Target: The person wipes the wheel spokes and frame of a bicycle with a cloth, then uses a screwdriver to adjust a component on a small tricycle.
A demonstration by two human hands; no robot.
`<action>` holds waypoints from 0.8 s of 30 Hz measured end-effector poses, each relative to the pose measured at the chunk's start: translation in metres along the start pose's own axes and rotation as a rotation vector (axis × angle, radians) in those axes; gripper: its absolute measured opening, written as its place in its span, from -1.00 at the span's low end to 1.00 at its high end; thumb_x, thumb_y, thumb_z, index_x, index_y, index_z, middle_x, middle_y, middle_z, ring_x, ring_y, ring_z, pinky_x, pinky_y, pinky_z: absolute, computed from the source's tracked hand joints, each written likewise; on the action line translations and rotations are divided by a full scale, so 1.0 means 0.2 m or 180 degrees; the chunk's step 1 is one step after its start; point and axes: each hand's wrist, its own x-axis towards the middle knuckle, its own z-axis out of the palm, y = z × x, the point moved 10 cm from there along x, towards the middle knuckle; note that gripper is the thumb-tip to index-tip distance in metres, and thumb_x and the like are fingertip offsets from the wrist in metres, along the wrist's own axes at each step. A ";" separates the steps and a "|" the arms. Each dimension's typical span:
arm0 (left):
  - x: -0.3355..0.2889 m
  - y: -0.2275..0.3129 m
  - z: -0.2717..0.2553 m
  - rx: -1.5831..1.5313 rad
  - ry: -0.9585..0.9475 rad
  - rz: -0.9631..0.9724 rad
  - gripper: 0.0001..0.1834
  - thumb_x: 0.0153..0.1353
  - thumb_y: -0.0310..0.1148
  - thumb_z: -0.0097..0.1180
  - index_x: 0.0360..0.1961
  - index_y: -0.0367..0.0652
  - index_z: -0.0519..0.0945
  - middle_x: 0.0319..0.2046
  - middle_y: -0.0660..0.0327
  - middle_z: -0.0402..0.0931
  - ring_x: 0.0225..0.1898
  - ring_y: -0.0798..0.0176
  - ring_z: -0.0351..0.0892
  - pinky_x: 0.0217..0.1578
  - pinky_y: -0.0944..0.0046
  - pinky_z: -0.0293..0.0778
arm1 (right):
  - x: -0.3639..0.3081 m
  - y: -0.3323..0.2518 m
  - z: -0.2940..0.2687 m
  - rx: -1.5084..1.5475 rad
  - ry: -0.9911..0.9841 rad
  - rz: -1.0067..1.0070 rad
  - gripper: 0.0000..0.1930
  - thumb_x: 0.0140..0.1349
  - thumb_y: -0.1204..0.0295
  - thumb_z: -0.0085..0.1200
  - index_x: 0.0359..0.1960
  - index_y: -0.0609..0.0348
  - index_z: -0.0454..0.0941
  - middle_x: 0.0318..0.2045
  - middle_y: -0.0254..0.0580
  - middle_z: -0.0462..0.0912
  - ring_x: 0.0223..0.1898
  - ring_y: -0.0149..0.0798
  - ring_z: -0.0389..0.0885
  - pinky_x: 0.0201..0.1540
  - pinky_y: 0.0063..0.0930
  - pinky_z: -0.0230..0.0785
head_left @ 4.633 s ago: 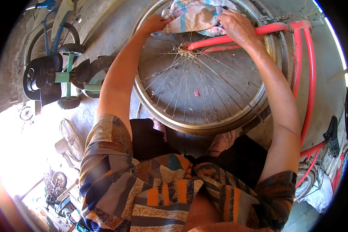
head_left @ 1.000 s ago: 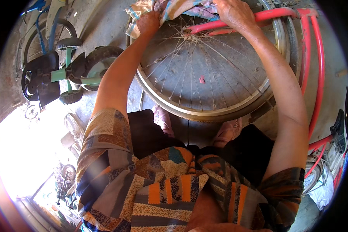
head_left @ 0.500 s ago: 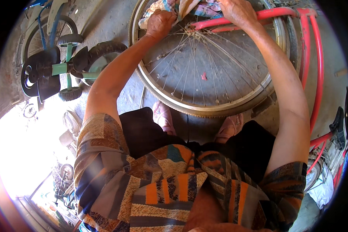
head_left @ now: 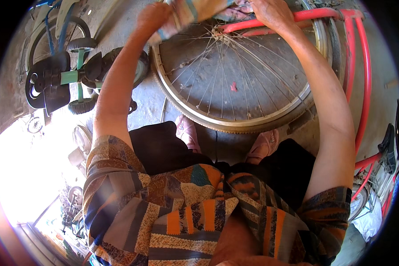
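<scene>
One cloth (head_left: 200, 12), left hand (head_left: 152, 18) grasping it, right hand (head_left: 272, 14) at its other end, grip indeterminable; one spoked wheel (head_left: 226, 41) beneath; one red frame (head_left: 350, 48).

I've 1 feed up: head cam, L one of the pair, pointing steeply down over the wearer's own shirt (head_left: 186, 213). That's nearest the lens & fills btm ctr; both arms (head_left: 117, 88) run up & away from it. L hand (head_left: 153, 18) & R hand (head_left: 272, 12) sit farther off, close to the top edge, R one partly cropped. I get the bike wheel (head_left: 226, 41) nearly face-on, upper ctr, cut at top, w/ pink shoes (head_left: 188, 133) just below its lower rim. V. wide fisheye: corners go black, glare washes out lower L.
</scene>
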 end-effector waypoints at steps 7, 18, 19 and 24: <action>-0.17 0.13 0.40 -0.1881 -0.1559 -0.1460 -0.46 0.11 0.12 0.02 -0.26 -0.19 0.64 -0.32 0.00 0.64 -0.23 -0.06 0.64 -0.16 0.01 0.49 | -0.01 0.01 0.00 0.0021 -0.0010 0.0006 -0.82 0.12 0.41 -0.10 -0.52 0.19 0.54 -0.44 0.03 0.59 -0.39 0.08 0.62 -0.38 -0.04 0.46; -0.09 0.43 0.37 -0.3187 -0.0545 -0.0893 -0.73 0.22 -0.33 -0.03 -0.26 -0.33 0.59 -0.42 -0.10 0.56 -0.37 0.03 0.57 -0.30 0.12 0.42 | -0.01 -0.01 -0.02 0.0143 0.0184 -0.0047 -0.82 0.11 0.37 -0.08 -0.53 0.16 0.52 -0.42 0.03 0.58 -0.38 0.09 0.61 -0.38 -0.01 0.44; -0.11 0.40 0.37 -0.3452 -0.0436 -0.1272 -0.73 0.16 -0.29 0.02 -0.39 -0.32 0.62 -0.44 -0.10 0.57 -0.36 -0.14 0.59 -0.29 0.00 0.46 | -0.01 0.00 -0.02 0.0137 0.0185 -0.0026 -0.82 0.11 0.37 -0.08 -0.53 0.16 0.52 -0.42 0.02 0.58 -0.38 0.09 0.61 -0.38 -0.01 0.44; -0.09 0.46 0.21 -0.3658 -0.0430 -0.0904 -0.73 0.14 -0.31 0.05 -0.33 -0.33 0.62 -0.44 -0.01 0.60 -0.39 -0.01 0.59 -0.31 0.10 0.45 | -0.01 -0.01 -0.02 0.0088 0.0180 -0.0032 -0.82 0.12 0.38 -0.09 -0.53 0.15 0.52 -0.44 0.02 0.58 -0.39 0.10 0.61 -0.37 -0.01 0.44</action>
